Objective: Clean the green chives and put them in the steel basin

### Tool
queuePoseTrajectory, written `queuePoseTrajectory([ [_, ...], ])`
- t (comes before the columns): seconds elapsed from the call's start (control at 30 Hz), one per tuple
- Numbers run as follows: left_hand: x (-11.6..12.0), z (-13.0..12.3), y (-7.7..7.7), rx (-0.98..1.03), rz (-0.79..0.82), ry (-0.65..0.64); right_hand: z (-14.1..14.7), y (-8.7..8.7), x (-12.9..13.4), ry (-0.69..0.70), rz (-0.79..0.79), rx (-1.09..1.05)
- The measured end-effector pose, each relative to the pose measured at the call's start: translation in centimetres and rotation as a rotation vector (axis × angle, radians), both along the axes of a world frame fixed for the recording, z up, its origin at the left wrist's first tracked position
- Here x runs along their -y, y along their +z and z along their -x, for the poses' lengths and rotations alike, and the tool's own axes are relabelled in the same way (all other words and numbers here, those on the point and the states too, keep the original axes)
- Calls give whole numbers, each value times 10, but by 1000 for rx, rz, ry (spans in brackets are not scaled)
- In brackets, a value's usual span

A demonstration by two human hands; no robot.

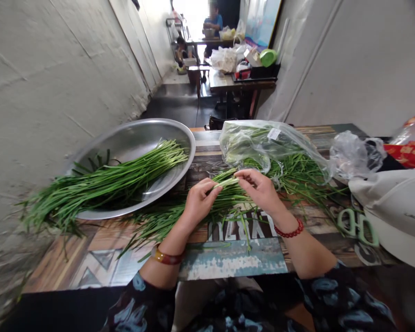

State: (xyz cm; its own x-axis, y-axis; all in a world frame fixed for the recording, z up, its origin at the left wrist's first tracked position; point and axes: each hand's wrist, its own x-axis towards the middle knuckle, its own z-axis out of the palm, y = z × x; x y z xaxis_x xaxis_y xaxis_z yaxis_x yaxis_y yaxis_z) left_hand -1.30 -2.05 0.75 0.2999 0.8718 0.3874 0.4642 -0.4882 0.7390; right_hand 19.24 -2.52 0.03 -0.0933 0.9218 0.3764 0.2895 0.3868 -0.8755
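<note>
1. Wood-patterned table (235, 267) ran beneath everything, strewn with loose greens (159, 221).
2. Steel basin (134, 138) sat on its left side, a thick bundle (124, 177) spilling over the rim.
3. Clear bag (290, 138) of greens lay right of the basin.
4. Pale cap (397, 207) rested at the right, near green-handled scissors (368, 230).
5. Left hand (199, 200) and right hand (261, 189) each pinched, thumb against fingers, the few pale-ended stalks (227, 182) between them, above the loose greens.
</note>
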Motion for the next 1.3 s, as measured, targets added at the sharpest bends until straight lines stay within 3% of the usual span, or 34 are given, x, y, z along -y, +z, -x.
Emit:
queuePoseTrajectory([
  [0.1, 1, 0, -2, -39, 11, -12, 6, -3, 1, 22, -51, 44],
  [0.4, 2, -4, -2, -62, 17, 18, 11, -7, 3, -126, -63, 173],
  [0.67, 3, -3, 2, -45, 22, 53, -3, -8, -2, -328, -243, 434],
  [0.73, 4, -3, 4, -7, 63, 64, -12, -6, -4, -329, -180, 372],
  [0.83, 3, -2, 5, 46, 106, 68, -19, -2, -5, -205, -7, 139],
  [1.1, -4, 8, 3, 161, 40, 219, -17, 8, -5, -17, 222, -525],
  [1.2, -5, 13, 5, 201, 48, 234, -20, 9, -6, -23, 257, -582],
  [1.3, -4, 12, 7, 247, 107, 147, -17, 6, -6, -38, 219, -501],
])
